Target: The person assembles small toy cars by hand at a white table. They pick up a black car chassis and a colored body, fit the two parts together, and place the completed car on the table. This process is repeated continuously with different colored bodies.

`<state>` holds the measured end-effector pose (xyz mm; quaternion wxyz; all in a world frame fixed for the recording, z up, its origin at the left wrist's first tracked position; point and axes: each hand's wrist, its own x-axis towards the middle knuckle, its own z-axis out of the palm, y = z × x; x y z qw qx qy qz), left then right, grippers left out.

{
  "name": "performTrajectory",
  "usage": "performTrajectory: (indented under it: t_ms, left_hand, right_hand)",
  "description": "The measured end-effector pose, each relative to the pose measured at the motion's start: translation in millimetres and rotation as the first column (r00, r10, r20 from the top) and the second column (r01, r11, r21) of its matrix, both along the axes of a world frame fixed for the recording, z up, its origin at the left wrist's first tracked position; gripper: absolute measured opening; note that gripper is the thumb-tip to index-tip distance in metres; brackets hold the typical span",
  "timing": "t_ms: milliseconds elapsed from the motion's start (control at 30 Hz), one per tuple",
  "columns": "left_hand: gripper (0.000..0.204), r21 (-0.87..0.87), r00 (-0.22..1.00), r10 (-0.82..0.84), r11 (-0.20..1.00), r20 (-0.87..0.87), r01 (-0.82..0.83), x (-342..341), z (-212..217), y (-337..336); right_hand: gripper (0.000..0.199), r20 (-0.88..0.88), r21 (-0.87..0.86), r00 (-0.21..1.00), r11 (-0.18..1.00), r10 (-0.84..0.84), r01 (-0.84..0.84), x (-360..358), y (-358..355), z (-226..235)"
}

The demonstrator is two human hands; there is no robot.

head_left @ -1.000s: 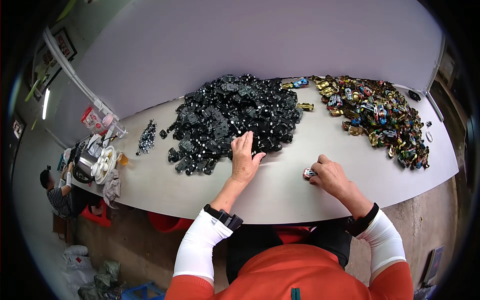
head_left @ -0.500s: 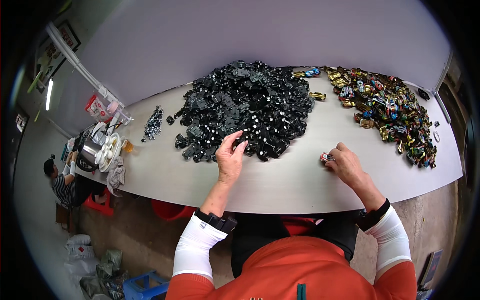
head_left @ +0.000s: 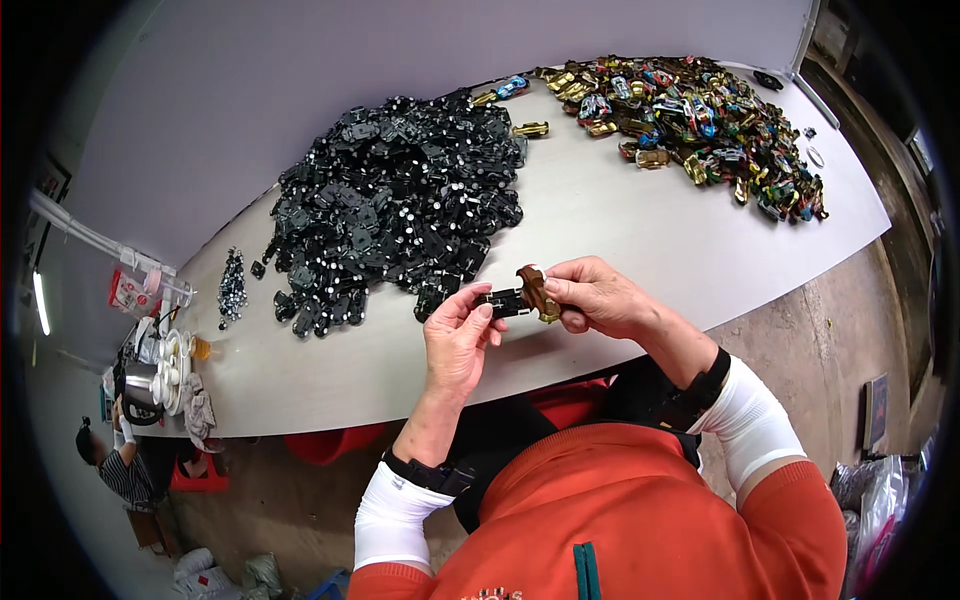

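My left hand [head_left: 458,340] is closed, pinching a small black toy car chassis [head_left: 505,303] between thumb and fingers. In my right hand [head_left: 605,297] is a brown and gold toy car body [head_left: 539,292], held by thumb and fingertips. The two pieces meet end to end over the table's near edge; whether they are joined I cannot tell. Beyond my left hand spreads a large heap of black car chassis [head_left: 385,205] with pale wheels. A heap of shiny, many-coloured toy car bodies [head_left: 690,130] lies at the far right.
A small pile of silver and black parts [head_left: 232,290] lies on the left of the table [head_left: 600,215]. Beyond it are a metal kettle [head_left: 140,385], a tray of white cups [head_left: 175,370] and a crumpled cloth [head_left: 198,412]. Another person [head_left: 125,470] sits at the far left.
My left hand has come away from the black heap with a chassis. My right hand has lifted off the table and moved left to meet it with a car body. The view has swung right.
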<state>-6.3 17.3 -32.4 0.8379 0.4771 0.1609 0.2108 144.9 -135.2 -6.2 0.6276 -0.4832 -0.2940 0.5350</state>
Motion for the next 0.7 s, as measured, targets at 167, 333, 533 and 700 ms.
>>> performTrajectory:
  t_ms: [167,333,533,700]
  left_hand:
    - [0.041,-0.124,0.992,-0.024,0.991,0.126,0.040,-2.8,-3.2,-11.7]
    - [0.036,-0.363,0.965,-0.020,0.924,0.263,0.118,-2.4,-14.2,-9.5]
    - [0.031,-0.288,0.969,-0.022,0.953,0.245,0.094,-1.6,-17.0,-0.8]
    - [0.031,-0.285,0.972,-0.067,0.950,0.227,0.132,-5.2,-21.9,-2.7]
  right_hand:
    - [0.027,-0.042,0.013,0.995,0.996,-0.092,0.092,-15.6,-0.3,-12.1]
    - [0.025,-0.055,0.035,0.995,0.996,-0.078,0.080,-28.4,3.1,-5.7]
    - [0.021,0.797,0.346,0.394,0.880,-0.459,0.325,-30.2,6.6,-3.6]
    - [0.025,0.859,0.255,0.342,0.898,-0.380,0.359,-19.5,0.2,-13.6]
